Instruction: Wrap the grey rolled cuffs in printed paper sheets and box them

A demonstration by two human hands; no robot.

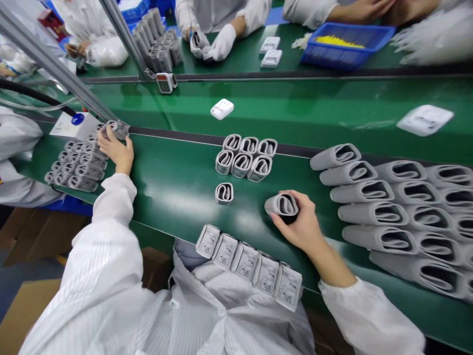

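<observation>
The right hand (pixel 301 226) is grasping a rolled grey cuff (pixel 274 203) above the green surface (pixel 166 182), thumb and fingers pressing opposite sides with the coiled end showing. The left hand (pixel 117 152) is resting its fingers against a grey roll (pixel 118 130) beside a packed group (pixel 88 171); whether that grip is clenching or released, I cannot tell. Between the hands, six rolls (pixel 242 164) are standing in two rows of three, a lone roll (pixel 224 193) standing nearer the person. Five printed pieces (pixel 245 261) are lining the near edge, and a larger array (pixel 356 215) is filling the right side.
</observation>
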